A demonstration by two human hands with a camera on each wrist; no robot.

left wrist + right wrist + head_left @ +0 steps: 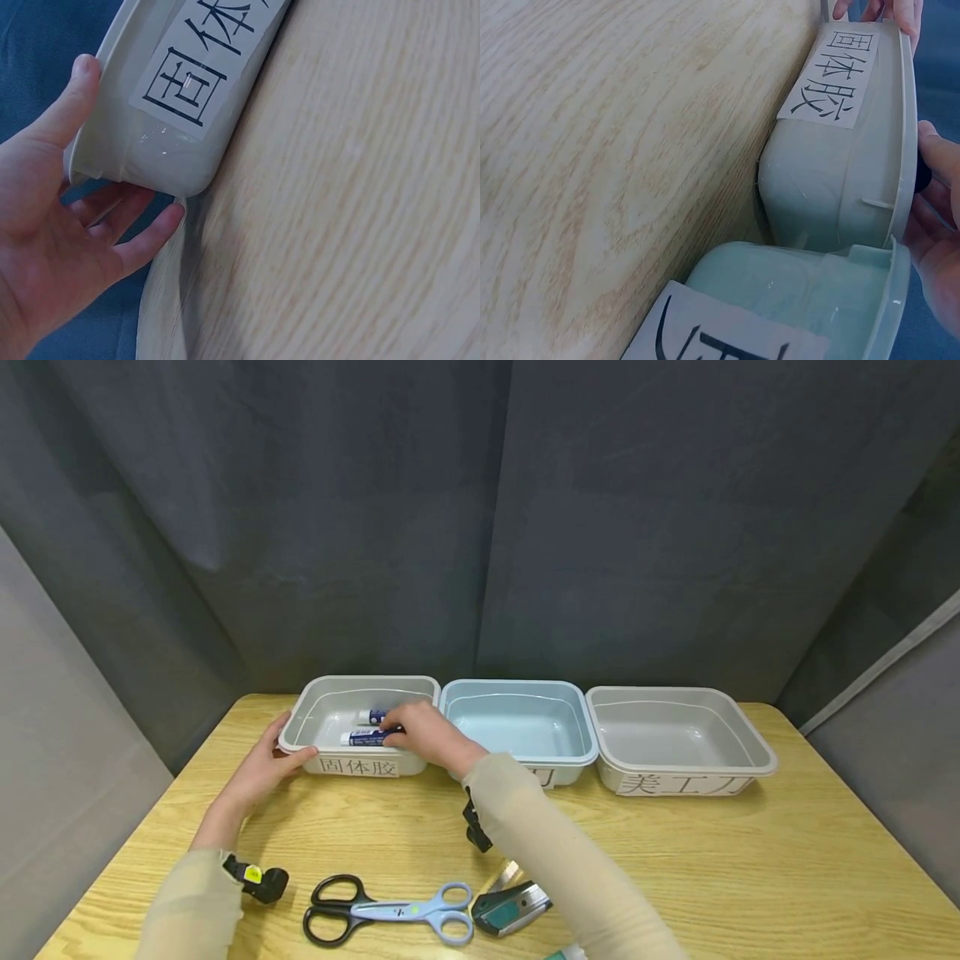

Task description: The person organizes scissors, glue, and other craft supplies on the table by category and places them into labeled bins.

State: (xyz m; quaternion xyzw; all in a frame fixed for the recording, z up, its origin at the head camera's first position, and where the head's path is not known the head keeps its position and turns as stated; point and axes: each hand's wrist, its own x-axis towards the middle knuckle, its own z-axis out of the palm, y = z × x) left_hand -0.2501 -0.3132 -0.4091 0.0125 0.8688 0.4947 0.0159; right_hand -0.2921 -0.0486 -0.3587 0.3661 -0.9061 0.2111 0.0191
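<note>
My left hand point(262, 766) grips the left corner of the left grey bin point(393, 763), thumb on the rim and fingers around the side. In the left wrist view, the thumb lies along the rim of the same bin point(157, 150). Inside that bin, my right hand point(431, 732) pinches one end of a blue-and-white glue stick point(364, 738). A second glue stick point(373, 717) lies just behind it, partly hidden by the fingers. In the right wrist view, the held stick's dark end point(923, 174) shows beside the thumb; the bin wall hides the rest.
A light blue bin point(517, 757) and another grey bin point(682, 762) stand to the right in a row. Nearer on the table point(360, 827) lie scissors point(397, 910) and a utility knife point(510, 908). A yellowish object point(506, 875) and a green-and-white object point(567, 953) are partly hidden by the right sleeve.
</note>
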